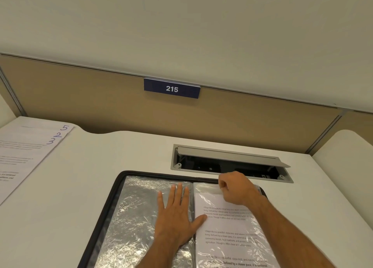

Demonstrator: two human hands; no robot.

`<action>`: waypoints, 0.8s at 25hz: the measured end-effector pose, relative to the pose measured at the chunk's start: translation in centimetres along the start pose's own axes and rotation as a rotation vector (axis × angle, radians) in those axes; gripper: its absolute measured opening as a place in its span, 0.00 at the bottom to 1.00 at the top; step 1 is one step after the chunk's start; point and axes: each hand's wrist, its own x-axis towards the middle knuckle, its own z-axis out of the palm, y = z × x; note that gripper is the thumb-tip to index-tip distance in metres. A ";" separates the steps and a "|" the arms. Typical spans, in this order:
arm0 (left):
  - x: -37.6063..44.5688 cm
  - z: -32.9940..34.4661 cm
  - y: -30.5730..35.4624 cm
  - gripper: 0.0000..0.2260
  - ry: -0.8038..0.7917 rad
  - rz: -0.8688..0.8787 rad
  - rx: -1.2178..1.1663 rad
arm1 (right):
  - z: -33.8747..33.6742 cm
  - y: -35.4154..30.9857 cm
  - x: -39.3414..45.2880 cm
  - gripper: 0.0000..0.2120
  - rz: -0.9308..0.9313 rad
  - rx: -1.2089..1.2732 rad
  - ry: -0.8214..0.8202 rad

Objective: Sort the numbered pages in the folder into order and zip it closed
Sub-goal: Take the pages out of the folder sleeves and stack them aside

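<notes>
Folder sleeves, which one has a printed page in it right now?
The right sleeve, under the right hand, holds a printed page. The left sleeve, pressed by the left hand, shows none.

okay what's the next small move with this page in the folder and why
Probably keep drawing the printed page up out of its plastic sleeve: the right hand pinches its top edge, the left hand presses the empty sleeve flat, and pages 5, 2, 3 already lie aside.

Bare desk lies open at centre left; loose pages fill the far left, a raised cable hatch blocks upper right.
</notes>
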 end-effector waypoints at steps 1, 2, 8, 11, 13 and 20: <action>0.0 0.1 0.0 0.47 0.002 -0.001 -0.002 | -0.5 0.1 0.2 0.07 0.017 0.062 -0.014; 0.1 0.2 0.0 0.47 0.003 0.000 -0.006 | -1.0 0.2 0.4 0.06 0.033 0.134 -0.034; 0.1 0.5 -0.2 0.48 0.035 -0.005 -0.041 | -1.9 0.9 1.8 0.05 0.170 0.230 -0.290; 0.1 0.4 0.0 0.48 0.051 0.002 -0.069 | -2.1 0.7 2.6 0.06 0.146 0.135 -0.384; 0.2 0.3 0.0 0.48 0.114 0.006 -0.115 | -2.0 0.5 2.8 0.06 0.138 0.117 -0.416; 0.2 0.8 0.0 0.49 0.171 0.058 -0.147 | -0.9 0.6 3.4 0.07 0.139 0.084 -0.263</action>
